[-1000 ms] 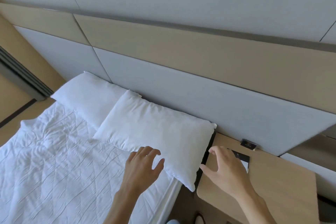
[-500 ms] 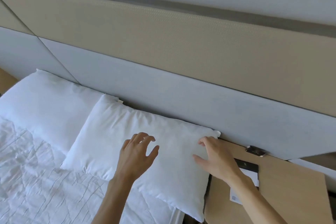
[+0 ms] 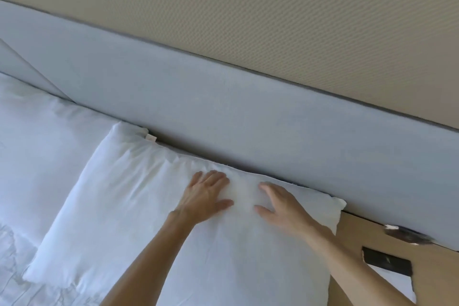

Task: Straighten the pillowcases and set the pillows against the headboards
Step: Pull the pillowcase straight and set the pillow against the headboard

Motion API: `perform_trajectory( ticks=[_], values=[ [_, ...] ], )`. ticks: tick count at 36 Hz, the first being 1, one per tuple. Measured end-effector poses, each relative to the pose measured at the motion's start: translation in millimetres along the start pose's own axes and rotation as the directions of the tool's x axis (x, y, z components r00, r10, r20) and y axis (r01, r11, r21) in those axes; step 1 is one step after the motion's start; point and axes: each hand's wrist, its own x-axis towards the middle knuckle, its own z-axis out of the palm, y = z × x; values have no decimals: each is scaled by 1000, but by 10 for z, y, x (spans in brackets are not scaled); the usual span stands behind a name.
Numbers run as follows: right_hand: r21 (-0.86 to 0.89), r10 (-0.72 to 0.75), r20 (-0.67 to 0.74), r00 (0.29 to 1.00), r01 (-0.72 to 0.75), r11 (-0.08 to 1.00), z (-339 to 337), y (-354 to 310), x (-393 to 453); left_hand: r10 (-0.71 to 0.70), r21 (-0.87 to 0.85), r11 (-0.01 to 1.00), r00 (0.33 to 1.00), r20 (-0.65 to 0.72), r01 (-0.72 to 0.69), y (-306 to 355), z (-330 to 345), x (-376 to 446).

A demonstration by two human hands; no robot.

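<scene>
Pillow (image 3: pixel 149 218) lies flat on bed, far edge touching headboard (image 3: pixel 248 131). Left hand (image 3: pixel 206 196) and right hand (image 3: pixel 280 208) press flat, fingers spread, gripping nothing. Best: smooth outward evenly toward corners.

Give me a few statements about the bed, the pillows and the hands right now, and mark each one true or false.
1. Both hands rest flat on the near pillow. True: left hand, right hand.
2. The right hand holds the black card. False: the card lies untouched on the nightstand.
3. A second pillow lies to the left. True.
4. The near pillow stands upright against the headboard. False: it lies flat, its far edge along the headboard.
</scene>
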Motion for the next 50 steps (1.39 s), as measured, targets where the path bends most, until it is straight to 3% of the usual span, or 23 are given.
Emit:
perform_trajectory(
  ticks=[5,13,18,22,25,32,40,44,50],
  values=[
    [-2,-51,-28,998,51,999,253,219,359,20,23,999,995,94,-23,-305,226,339],
    [215,92,69,993,-105,971,293,636,744,8,55,998,987,162,-17,-749,163,754],
    [309,155,138,978,-191,932,303,727,863,-103,156,986,960,262,63,-974,-7,942],
    [345,164,121,979,-197,918,289,718,869,-302,222,945,900,315,240,-1126,-118,929],
    [330,202,104,974,-225,917,299,696,854,-342,225,934,873,348,277,-1142,-118,901],
    [274,262,60,963,-268,924,220,680,759,-427,180,903,860,280,390,-1085,-227,812],
    [282,258,-77,963,-227,932,-20,501,422,-453,122,888,889,66,443,-959,-472,491],
    [318,209,-139,968,-156,935,-237,411,109,-413,-122,903,911,20,412,-799,-848,281],
    [371,153,-211,965,-66,926,-573,364,-419,-320,-210,930,946,-55,302,-425,-1363,-9]
  ],
)
